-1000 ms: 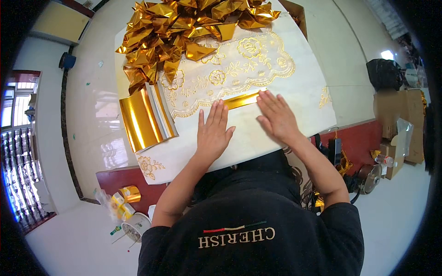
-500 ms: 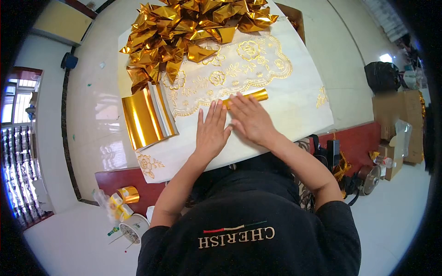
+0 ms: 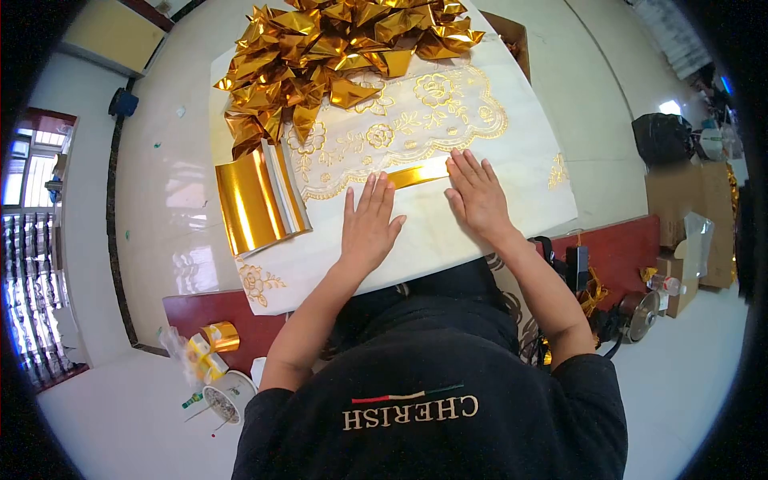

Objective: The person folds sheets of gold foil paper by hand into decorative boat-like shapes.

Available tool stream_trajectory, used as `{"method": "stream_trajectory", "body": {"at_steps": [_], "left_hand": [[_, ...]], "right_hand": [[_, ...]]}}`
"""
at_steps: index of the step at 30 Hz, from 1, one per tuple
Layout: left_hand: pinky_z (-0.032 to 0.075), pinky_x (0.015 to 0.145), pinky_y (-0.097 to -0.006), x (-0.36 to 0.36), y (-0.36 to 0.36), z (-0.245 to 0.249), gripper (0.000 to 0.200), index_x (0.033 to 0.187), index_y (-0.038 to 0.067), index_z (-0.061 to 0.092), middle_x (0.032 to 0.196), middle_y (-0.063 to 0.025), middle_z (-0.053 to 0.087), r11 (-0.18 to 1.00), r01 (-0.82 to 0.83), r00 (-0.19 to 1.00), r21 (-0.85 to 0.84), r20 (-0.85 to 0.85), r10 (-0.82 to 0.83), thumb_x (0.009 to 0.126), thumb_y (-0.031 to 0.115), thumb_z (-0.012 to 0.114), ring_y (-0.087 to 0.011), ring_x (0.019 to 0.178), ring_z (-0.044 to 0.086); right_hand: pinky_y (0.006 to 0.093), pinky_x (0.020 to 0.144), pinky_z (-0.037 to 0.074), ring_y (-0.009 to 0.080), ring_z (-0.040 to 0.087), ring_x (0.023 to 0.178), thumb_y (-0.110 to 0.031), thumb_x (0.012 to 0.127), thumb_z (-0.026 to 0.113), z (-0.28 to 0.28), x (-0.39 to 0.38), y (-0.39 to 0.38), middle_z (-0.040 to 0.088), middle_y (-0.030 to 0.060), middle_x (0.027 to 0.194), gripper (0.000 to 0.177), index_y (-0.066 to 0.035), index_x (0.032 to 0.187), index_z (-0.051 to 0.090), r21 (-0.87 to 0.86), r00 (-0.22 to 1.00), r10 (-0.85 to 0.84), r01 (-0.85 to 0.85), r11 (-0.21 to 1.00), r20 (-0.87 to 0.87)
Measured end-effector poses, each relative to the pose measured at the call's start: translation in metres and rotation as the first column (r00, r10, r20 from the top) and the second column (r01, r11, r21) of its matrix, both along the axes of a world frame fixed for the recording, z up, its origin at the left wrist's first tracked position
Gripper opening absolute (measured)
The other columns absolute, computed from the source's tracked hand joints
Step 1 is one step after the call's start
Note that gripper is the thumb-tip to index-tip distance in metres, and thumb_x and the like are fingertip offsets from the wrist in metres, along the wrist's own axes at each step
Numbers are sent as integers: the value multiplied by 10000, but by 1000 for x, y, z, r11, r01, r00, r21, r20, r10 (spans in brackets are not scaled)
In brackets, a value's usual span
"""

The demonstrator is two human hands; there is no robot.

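A narrow folded strip of shiny gold foil (image 3: 418, 174) lies across the white cloth near the table's front edge. My left hand (image 3: 370, 226) lies flat with its fingertips at the strip's left end. At the right end rests my right hand (image 3: 480, 198), fingers stretched out and covering that end. Between the two hands the strip's middle shows. Left of my left hand sits a stack of wide gold foil sheets (image 3: 251, 204), curled, with silvery edges. A pile of folded, pointed gold foil pieces (image 3: 336, 56) fills the far part of the table.
The white tablecloth (image 3: 528, 192) has gold flower embroidery. On the red bench (image 3: 260, 328) at the lower left is a gold foil roll (image 3: 223, 337), beside a white bucket (image 3: 230, 397). Cardboard boxes (image 3: 708, 216) and a black bag (image 3: 663, 138) stand at the right.
My right hand has slid to the right along the strip, uncovering its middle. My left hand has stayed at about the same place.
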State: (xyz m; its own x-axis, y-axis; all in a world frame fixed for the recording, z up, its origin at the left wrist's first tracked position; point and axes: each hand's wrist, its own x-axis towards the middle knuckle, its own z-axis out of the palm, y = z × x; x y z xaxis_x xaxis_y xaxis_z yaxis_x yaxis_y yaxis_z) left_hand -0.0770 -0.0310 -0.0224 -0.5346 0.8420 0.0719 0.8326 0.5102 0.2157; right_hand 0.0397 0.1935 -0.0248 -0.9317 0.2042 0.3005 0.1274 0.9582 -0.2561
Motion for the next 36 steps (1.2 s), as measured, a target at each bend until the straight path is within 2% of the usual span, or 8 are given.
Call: {"method": "stream_trajectory", "body": {"at_steps": [9, 12, 15, 21, 24, 29, 32, 36], "left_hand": [[169, 1192, -588, 14, 1, 12, 566, 1389, -1, 493, 1494, -175, 438, 993, 3, 999, 116, 43, -8, 920, 277, 646, -343, 1472, 286], [238, 1170, -579, 24, -1, 20, 479, 1287, 12, 592, 1362, -162, 544, 992, 13, 1000, 129, -1, -13, 887, 261, 681, -314, 1396, 401], [288, 1146, -560, 35, -3, 25, 386, 1196, 28, 631, 1280, -142, 577, 985, 16, 999, 173, 24, -21, 869, 225, 694, -303, 1289, 487], [441, 1021, -479, 56, 1, 34, 332, 1129, 15, 649, 1142, -157, 647, 952, -11, 954, 307, 289, -82, 832, 143, 729, -342, 1134, 585], [459, 1006, -446, 73, 4, 33, 336, 1134, 10, 653, 1150, -169, 655, 929, 13, 917, 369, 367, -159, 834, 140, 729, -350, 1128, 588], [419, 1100, -441, 85, 2, 24, 453, 1277, 9, 605, 1339, -170, 598, 936, 126, 841, 329, 465, -277, 841, 88, 697, -346, 1325, 503], [427, 1094, -432, 84, -1, 18, 430, 1266, 19, 616, 1328, -165, 609, 918, 164, 865, 360, 396, -310, 849, 95, 689, -337, 1316, 514], [446, 1079, -409, 77, -7, 22, 426, 1289, 34, 618, 1320, -151, 623, 934, 18, 818, 357, 531, -219, 877, 118, 684, -326, 1282, 550]], "right_hand": [[553, 1150, 303, 361, 398, 1415, -263, 920, 615, 1, 3, -13, 434, 187, 1517, 509, -22, 1362, 537, -89, 1000, -20, 18, 996, -22], [553, 1146, 310, 377, 394, 1412, -234, 917, 620, -1, 4, -16, 428, 192, 1516, 470, -25, 1332, 555, -136, 998, -19, 12, 991, -54], [554, 1143, 315, 387, 396, 1407, -215, 920, 619, -3, 7, -21, 433, 195, 1510, 438, -35, 1316, 569, -136, 994, -42, 28, 990, -103], [566, 1137, 316, 404, 429, 1379, -221, 904, 654, -3, 18, -28, 457, 208, 1485, 430, -39, 1288, 590, -234, 983, -104, 68, 970, -149], [566, 1126, 325, 408, 453, 1355, -261, 867, 706, -2, 22, -37, 474, 214, 1464, 487, -38, 1285, 595, -295, 974, -153, 99, 950, -167], [558, 1093, 356, 397, 501, 1291, -299, 815, 757, 7, 29, -50, 515, 210, 1412, 592, -32, 1310, 573, -292, 973, -163, 110, 950, -162], [520, 1041, 408, 382, 549, 1219, -265, 813, 750, 16, 27, -55, 566, 198, 1355, 596, -25, 1323, 557, -321, 974, -174, 121, 939, -144], [465, 928, 486, 371, 620, 1080, -160, 837, 705, 19, 27, -54, 654, 193, 1216, 532, -20, 1330, 561, -420, 965, -248, 190, 888, -89]]}}
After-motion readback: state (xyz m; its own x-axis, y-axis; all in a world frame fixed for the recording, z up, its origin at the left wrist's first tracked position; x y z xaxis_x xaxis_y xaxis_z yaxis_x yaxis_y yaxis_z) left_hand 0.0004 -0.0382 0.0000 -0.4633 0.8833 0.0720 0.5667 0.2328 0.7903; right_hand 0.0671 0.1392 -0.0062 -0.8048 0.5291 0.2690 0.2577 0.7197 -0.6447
